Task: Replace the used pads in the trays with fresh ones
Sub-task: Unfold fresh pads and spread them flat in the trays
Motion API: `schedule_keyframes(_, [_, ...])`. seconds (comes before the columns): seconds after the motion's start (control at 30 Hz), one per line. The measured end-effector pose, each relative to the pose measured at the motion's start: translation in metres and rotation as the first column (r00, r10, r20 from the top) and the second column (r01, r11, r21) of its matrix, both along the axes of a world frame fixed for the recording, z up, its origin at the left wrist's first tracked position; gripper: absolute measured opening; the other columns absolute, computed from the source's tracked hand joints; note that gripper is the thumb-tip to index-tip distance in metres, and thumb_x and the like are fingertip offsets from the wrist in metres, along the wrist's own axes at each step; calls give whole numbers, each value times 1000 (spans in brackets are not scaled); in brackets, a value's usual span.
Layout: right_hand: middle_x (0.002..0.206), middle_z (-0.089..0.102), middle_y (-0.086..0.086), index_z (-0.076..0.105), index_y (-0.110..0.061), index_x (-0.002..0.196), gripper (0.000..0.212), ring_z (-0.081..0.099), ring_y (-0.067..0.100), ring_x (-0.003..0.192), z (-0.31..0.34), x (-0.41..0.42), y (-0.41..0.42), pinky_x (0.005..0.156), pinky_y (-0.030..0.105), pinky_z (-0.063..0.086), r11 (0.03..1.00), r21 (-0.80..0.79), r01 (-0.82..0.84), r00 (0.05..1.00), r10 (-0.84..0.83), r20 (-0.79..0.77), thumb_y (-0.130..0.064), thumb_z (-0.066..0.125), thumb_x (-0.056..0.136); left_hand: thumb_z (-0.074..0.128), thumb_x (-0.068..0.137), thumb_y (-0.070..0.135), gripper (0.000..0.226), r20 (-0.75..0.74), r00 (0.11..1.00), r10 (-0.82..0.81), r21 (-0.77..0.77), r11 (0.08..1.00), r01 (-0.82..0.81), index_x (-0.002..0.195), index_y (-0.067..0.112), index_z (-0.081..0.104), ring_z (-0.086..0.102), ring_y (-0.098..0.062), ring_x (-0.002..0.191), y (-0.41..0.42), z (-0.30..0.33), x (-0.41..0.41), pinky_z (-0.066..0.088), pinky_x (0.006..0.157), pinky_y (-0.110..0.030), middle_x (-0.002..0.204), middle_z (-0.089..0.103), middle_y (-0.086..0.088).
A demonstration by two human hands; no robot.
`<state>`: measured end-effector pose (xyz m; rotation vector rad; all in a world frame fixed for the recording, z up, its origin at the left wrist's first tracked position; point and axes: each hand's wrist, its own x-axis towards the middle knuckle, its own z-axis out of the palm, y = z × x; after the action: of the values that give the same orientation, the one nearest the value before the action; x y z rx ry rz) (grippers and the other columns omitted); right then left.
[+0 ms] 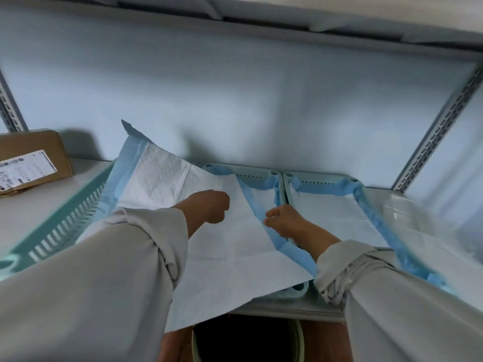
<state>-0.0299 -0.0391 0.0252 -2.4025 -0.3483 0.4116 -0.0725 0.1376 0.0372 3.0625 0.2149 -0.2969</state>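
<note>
Left hand (209, 206): fingers curled, resting on the fresh pad (183, 205).
Right hand (282, 220): pinching the pad's blue edge.
Fresh pad: draped over the middle tray (258, 173) on the shelf (39, 205).
Right tray (318, 176): lined already.

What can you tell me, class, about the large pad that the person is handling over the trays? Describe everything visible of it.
The large pad is a white quilted sheet with a light blue border, thin and soft like paper-backed absorbent fabric, creased from folding. It is unfolded but not flat: its far left corner stands up against the wall, and its near edge hangs over the shelf front. It drapes across the middle tray. The left hand rests on its white centre; the right hand pinches its blue right edge.
</note>
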Motion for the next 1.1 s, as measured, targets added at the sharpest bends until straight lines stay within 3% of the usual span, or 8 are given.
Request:
schedule_keyframes(0.17, [138,46,27,43,13,131,47,47,39,126,-29,27,16,107,43,38,999,-40,24,999,-25,-36,-9,53,92,56,93,22,51,-106,994,-11,-103,995,0,141,15,40,39,-24,134,-4,-27,17,32,110,-32,146,39,-5])
schedule_keyframes(0.3, [131,49,19,40,2,134,43,50,33,121,-51,40,14,93,32,43,990,-123,75,992,-86,-87,-11,50,94,67,86,28,70,-266,964,-16,-142,990,-23,146,15,32,33,-24,138,2,-53,18,29,114,-35,151,31,-6])
schedule_keyframes(0.37, [109,55,16,47,1,121,33,55,30,109,-57,45,10,82,31,42,989,-109,98,988,-109,-106,-11,55,91,67,86,28,72,-272,962,-19,-149,989,-22,146,15,30,33,-24,139,5,-63,17,29,114,-34,152,31,-6])
schedule_keyframes(0.53, [90,61,16,57,1,92,24,56,23,74,-61,49,5,63,30,44,977,-17,215,972,-215,-99,-14,71,79,66,86,29,69,-202,979,2,-191,981,-42,145,17,32,34,-25,138,13,-63,16,29,114,-35,151,33,-6])
schedule_keyframes(0.63, [89,64,15,65,3,91,24,61,26,82,-51,43,7,74,34,47,983,18,183,982,-181,-58,-17,71,80,65,87,29,67,-152,988,1,-217,976,-35,145,18,33,35,-24,137,12,-53,12,30,114,-34,150,35,-6])
schedule_keyframes(0.73, [73,50,7,56,-8,74,20,48,18,71,-22,26,11,67,31,39,968,190,161,987,-159,-27,-21,57,90,65,87,31,67,-56,998,6,-254,967,-20,145,18,33,37,-22,137,11,-39,3,29,114,-33,149,38,-5])
schedule_keyframes(0.83, [76,45,3,52,-10,86,17,42,14,70,7,12,11,64,26,35,928,326,181,983,-168,-68,-24,48,95,63,88,38,68,61,998,14,-299,954,5,146,20,32,41,-21,134,9,-24,-3,32,113,-33,147,42,-3])
schedule_keyframes(1.1, [68,39,-1,39,-17,66,26,38,12,65,58,-12,-4,58,25,29,899,429,92,996,-88,-29,-16,42,92,70,81,39,53,285,956,71,-528,844,95,129,24,54,57,-16,112,-9,18,-11,44,103,-31,124,61,-1])
